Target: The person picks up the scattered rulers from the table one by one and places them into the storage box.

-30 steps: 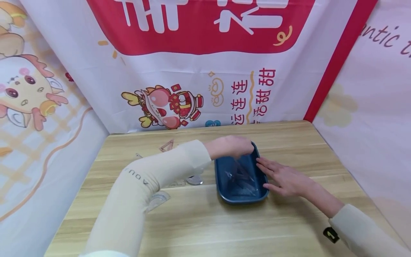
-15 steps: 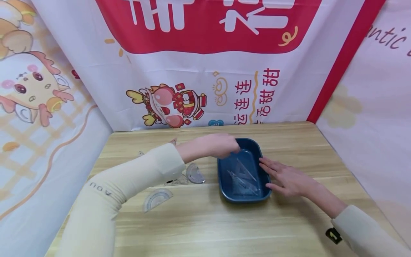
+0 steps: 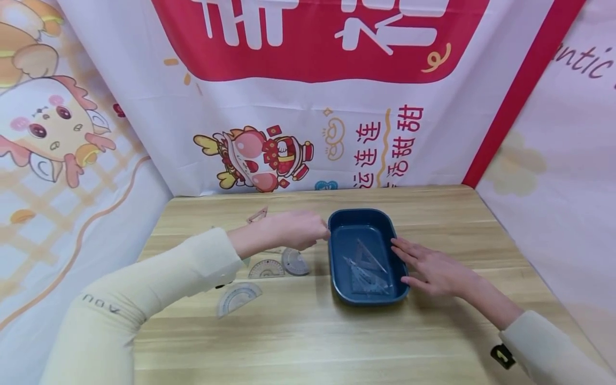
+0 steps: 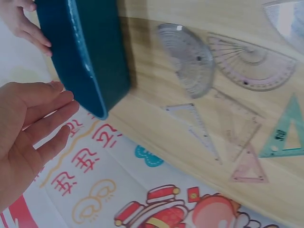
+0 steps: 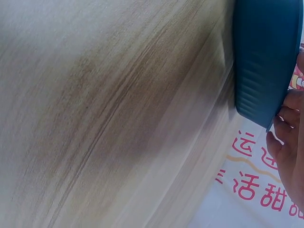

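A dark blue rectangular tray (image 3: 339, 297) stands on the table in the head view, with clear set squares (image 3: 368, 272) lying inside. My left hand (image 3: 300, 230) is just left of the tray's rim. In the left wrist view its fingers (image 4: 50, 116) are loosely bent, with nothing between them. My right hand (image 3: 430, 267) rests extended fingers on the tray's right rim. Left of the tray lie a grey protractor (image 3: 294, 262) and clear protractors (image 3: 267, 269). A green set square (image 4: 289, 128) and a pink set square (image 4: 250, 167) show in the left wrist view.
The wooden table (image 3: 308, 342) meets a printed cloth backdrop (image 3: 289, 96) behind the tray. Cloth also hangs at both sides. Another clear protractor (image 3: 238, 297) lies nearer the front left. A small black tag (image 3: 502, 355) with a number shows by the right sleeve.
My left hand has moved left, from over the tray to beside its left rim. The right hand has stayed at the right rim. The head view has shifted slightly.
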### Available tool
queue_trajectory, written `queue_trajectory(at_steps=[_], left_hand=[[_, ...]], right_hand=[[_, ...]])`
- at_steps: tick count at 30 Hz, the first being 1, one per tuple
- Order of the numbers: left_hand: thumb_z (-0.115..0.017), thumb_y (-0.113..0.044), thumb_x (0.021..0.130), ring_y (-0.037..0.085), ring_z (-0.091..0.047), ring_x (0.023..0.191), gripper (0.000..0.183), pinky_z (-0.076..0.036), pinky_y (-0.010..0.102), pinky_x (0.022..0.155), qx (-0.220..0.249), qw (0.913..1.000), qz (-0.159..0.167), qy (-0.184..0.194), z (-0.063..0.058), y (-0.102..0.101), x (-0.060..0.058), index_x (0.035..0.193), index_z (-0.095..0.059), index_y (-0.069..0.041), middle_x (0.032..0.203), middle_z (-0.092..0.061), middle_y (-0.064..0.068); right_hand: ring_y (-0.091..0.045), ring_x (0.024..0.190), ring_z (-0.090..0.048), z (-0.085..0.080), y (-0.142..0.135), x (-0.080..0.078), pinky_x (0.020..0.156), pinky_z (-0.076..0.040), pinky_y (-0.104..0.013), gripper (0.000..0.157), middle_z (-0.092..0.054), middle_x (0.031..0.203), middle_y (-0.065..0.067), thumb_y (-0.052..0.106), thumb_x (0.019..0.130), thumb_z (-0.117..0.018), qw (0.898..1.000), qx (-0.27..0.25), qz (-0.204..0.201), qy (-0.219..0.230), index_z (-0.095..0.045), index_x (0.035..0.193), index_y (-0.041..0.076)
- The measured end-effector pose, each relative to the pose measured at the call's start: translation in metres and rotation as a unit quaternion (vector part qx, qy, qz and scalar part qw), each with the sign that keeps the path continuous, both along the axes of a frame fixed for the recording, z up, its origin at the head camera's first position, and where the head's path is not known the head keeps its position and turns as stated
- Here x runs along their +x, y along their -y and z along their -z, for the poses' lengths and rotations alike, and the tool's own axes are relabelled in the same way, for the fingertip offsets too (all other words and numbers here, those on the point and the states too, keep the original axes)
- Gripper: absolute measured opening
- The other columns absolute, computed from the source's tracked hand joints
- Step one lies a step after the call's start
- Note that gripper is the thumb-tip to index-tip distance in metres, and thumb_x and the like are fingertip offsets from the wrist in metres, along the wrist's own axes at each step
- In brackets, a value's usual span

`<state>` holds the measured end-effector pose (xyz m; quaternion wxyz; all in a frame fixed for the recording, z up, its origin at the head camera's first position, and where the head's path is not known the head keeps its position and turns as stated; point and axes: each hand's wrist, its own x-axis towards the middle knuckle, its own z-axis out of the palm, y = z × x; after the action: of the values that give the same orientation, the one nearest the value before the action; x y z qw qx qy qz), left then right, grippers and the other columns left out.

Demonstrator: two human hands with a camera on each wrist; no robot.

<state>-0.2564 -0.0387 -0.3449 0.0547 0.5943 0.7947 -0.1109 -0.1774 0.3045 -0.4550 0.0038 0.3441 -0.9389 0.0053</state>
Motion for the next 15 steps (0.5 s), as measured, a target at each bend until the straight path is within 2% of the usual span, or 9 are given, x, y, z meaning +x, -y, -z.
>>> queue_trajectory(at_steps=[4, 9, 15], left_hand=[[-0.064, -0.007, 0.085, 0.014, -0.065, 0.095, 0.026, -0.052, 0.024, 0.081, -0.01, 0.9996, -0.025, 0.004, 0.007, 0.012, 0.001, 0.11, -0.067, -0.014, 0.108, -0.069, 0.002], [-0.065, -0.008, 0.085, 0.014, -0.065, 0.092, 0.029, -0.053, 0.023, 0.078, -0.035, 0.9974, -0.06, 0.018, 0.02, 0.022, 0.002, 0.113, -0.066, -0.015, 0.109, -0.068, 0.002], [-0.064, -0.004, 0.083, 0.015, -0.065, 0.091, 0.031, -0.053, 0.022, 0.076, -0.03, 0.9976, -0.06, 0.019, 0.041, 0.031, -0.002, 0.113, -0.065, -0.014, 0.109, -0.067, 0.003]], right_hand=[[-0.025, 0.138, -0.03, -0.002, 0.0, 0.0, 0.101, -0.041, -0.045, 0.072, -0.021, 0.155, -0.006, 0.051, 0.09, -0.05, 1.0, 0.0, -0.003, -0.001, -0.03, 0.145, 0.01], [-0.025, 0.139, -0.029, -0.002, 0.0, 0.001, 0.102, -0.041, -0.046, 0.072, -0.02, 0.155, -0.006, 0.051, 0.09, -0.051, 1.0, 0.003, -0.002, 0.002, -0.029, 0.146, 0.01], [-0.025, 0.139, -0.028, 0.001, -0.001, 0.0, 0.102, -0.04, -0.045, 0.072, -0.02, 0.155, -0.006, 0.051, 0.09, -0.051, 1.0, 0.003, -0.006, -0.006, -0.03, 0.145, 0.01]])
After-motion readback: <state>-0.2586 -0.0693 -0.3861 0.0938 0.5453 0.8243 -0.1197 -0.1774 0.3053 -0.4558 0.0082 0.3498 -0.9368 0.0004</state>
